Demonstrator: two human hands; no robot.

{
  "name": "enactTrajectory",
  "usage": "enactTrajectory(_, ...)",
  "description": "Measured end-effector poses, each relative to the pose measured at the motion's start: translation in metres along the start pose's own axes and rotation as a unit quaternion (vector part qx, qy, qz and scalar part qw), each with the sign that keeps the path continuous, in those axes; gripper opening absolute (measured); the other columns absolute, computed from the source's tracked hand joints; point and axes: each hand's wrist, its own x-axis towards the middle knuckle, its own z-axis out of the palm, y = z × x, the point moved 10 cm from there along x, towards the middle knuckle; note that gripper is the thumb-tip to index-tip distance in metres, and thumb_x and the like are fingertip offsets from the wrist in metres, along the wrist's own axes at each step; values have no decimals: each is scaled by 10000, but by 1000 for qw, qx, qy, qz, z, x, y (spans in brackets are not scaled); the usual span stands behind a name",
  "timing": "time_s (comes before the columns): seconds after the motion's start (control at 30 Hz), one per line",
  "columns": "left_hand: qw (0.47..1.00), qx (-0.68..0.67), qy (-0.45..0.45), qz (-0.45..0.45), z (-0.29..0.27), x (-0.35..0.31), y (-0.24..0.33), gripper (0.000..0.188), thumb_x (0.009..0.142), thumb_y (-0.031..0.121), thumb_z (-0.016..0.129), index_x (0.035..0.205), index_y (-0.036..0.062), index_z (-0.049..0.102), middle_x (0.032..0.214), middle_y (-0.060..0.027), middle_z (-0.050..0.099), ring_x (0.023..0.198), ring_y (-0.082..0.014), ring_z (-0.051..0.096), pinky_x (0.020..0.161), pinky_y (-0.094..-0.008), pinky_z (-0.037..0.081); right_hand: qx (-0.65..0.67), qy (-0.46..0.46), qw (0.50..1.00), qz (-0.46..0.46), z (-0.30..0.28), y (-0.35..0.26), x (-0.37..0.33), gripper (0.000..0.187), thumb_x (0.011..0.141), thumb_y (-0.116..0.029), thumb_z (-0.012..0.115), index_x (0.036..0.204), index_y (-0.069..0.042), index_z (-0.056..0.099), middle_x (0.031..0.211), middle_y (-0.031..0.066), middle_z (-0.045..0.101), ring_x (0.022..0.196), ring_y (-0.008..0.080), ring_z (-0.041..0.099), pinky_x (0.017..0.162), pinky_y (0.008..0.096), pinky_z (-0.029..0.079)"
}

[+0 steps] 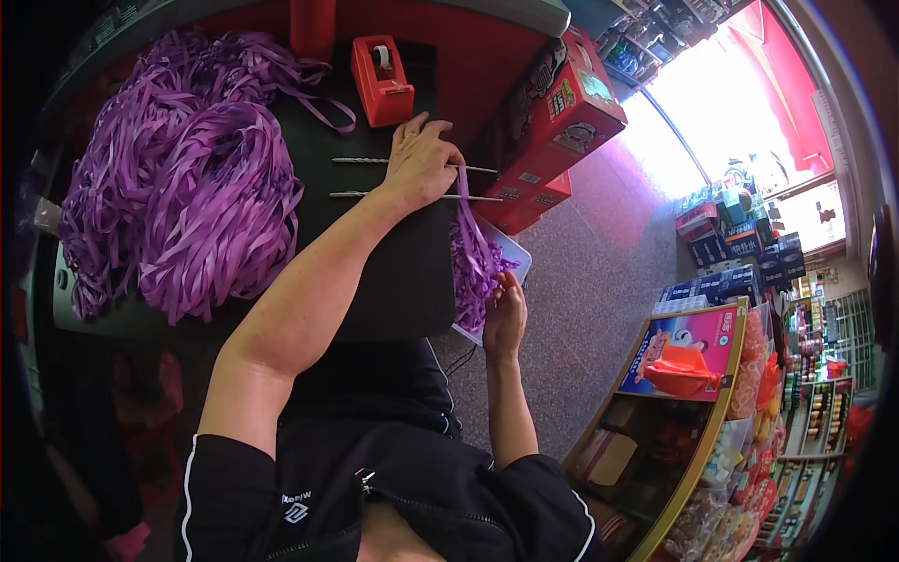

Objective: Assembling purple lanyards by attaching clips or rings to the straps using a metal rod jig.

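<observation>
Two thin metal rods (351, 195) stick out side by side over a black tabletop (375, 290), their right ends past its edge. Across them reaches my left hand (419, 164), its thumb side closed on a purple ribbon (464, 187) at the rods and its other fingers bent toward the tabletop. The ribbon hangs over the edge into a pale plastic bin (521, 255) with more purple ribbon inside. Beside that bin is my right hand (506, 314), fingers curled at the ribbon strands; its grip is partly hidden. A large heap of purple ribbons (215, 197) covers the tabletop's left part.
A red tape dispenser (382, 84) stands just beyond my left hand. Red cartons (562, 112) are stacked to the right of the tabletop, above the speckled floor (590, 225). At the lower right is a glass-topped display case (646, 440), with packed shelves (810, 421) behind it.
</observation>
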Motion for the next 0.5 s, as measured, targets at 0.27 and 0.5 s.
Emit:
enactTrajectory(0.27,1000,-3,-4,5,4,2,1,216,705,137,624,884,179,738,1367,-63,466,1362,-328,270,1124,-454,189,-332,-129,925,-135,80,-23,64,318,960,-201,501,1168,11,614,1098,78,635,994,138,567,874,270,439)
enactTrajectory(0.5,1000,2,24,17,-2,2,3,186,718,162,632,858,182,752,1324,-75,503,1332,-329,313,1108,-457,209,-369,-297,869,-141,170,-13,103,298,914,-166,575,1178,-32,619,1109,86,618,1026,156,566,878,284,443)
